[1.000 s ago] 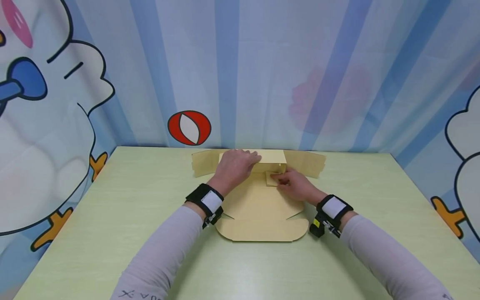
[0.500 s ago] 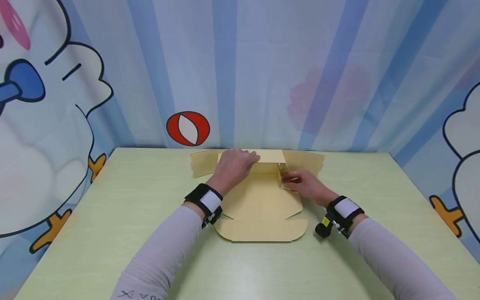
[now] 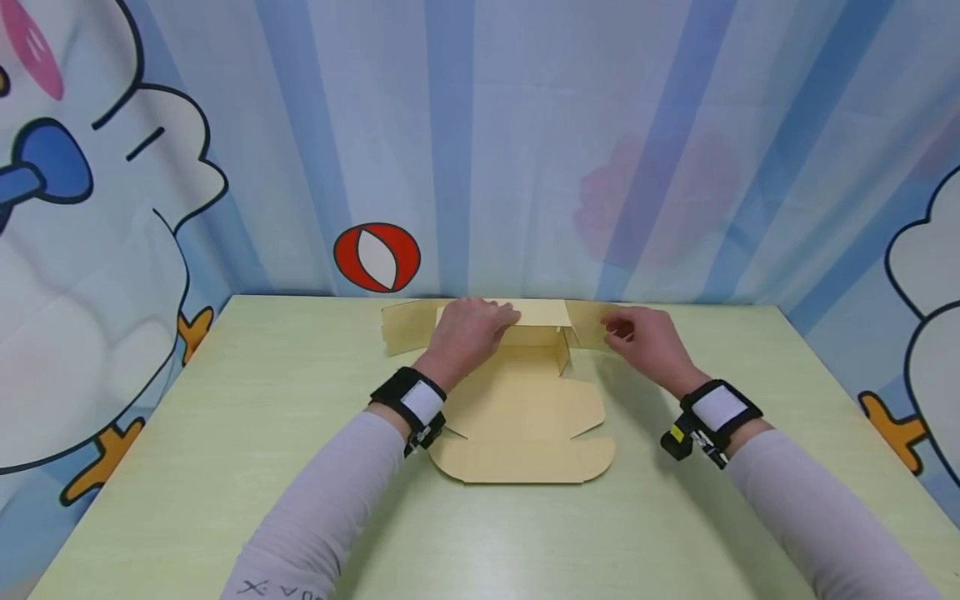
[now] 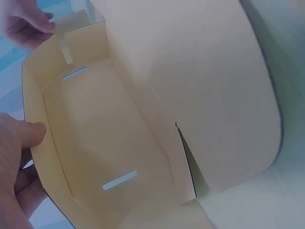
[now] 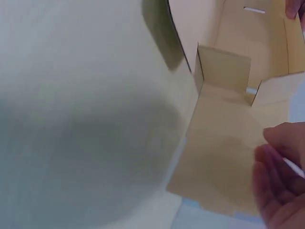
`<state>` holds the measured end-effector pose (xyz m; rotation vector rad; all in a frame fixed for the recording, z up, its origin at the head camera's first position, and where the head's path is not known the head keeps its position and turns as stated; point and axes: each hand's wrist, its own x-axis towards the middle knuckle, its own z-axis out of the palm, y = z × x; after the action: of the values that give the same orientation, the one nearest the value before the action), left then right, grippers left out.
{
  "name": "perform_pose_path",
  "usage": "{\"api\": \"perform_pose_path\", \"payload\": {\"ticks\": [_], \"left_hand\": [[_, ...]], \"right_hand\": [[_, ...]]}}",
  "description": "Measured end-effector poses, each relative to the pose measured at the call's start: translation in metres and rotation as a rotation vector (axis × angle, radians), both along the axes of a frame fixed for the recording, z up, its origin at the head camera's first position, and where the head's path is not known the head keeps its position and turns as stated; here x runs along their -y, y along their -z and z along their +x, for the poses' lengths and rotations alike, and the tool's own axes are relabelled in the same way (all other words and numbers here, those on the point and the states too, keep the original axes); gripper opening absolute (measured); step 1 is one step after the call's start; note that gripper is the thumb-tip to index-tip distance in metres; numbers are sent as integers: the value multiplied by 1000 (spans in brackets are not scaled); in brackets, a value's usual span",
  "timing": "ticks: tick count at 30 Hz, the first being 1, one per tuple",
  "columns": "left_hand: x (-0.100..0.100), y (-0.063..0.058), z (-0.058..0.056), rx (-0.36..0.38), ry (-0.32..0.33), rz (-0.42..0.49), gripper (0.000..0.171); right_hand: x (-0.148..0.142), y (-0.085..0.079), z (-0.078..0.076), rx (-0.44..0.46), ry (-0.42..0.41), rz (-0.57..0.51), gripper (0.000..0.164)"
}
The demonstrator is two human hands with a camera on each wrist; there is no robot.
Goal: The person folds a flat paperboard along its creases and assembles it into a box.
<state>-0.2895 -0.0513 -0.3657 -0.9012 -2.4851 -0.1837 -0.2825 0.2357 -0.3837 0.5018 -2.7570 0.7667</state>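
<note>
A tan cardboard box (image 3: 525, 400), partly folded, lies on the table with its rounded lid panel toward me. My left hand (image 3: 468, 333) grips the raised far wall (image 3: 536, 313); in the left wrist view its thumb lies on the inner side and the fingers outside. My right hand (image 3: 648, 342) is at the outspread right side flap (image 3: 587, 325), fingers loosely bent; the right wrist view shows a gap between thumb and fingertips, with nothing pinched. At that end stand two small tabs, a near tab (image 5: 224, 67) and a far tab (image 5: 276, 88).
On the far left, another side flap (image 3: 405, 325) spreads outward. The pale table (image 3: 285, 400) ends just behind the box at a striped blue curtain (image 3: 510, 167). Slots (image 4: 120, 180) are cut in the box's floor.
My right hand has left the tab inside the box's right end and moved right and away, over to the side flap. That tab went from folded inward to upright. My left hand stays put.
</note>
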Motion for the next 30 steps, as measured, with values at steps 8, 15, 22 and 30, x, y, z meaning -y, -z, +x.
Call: {"api": "perform_pose_path", "payload": {"ticks": [8,15,22,30], "left_hand": [[-1,1,0,3,3,7,21],[0,2,0,2,0,15,18],[-1,2,-1,-16,13,13,20],[-1,3,-1,-14,6,14,19]], "right_hand": [[-5,-8,-12,-166,58,59,30],[-7,-4,-19,-81,136,33,30],[-16,0,-21,98,187,-79,38],[-21,2,-18,194,174,-125,43]]}}
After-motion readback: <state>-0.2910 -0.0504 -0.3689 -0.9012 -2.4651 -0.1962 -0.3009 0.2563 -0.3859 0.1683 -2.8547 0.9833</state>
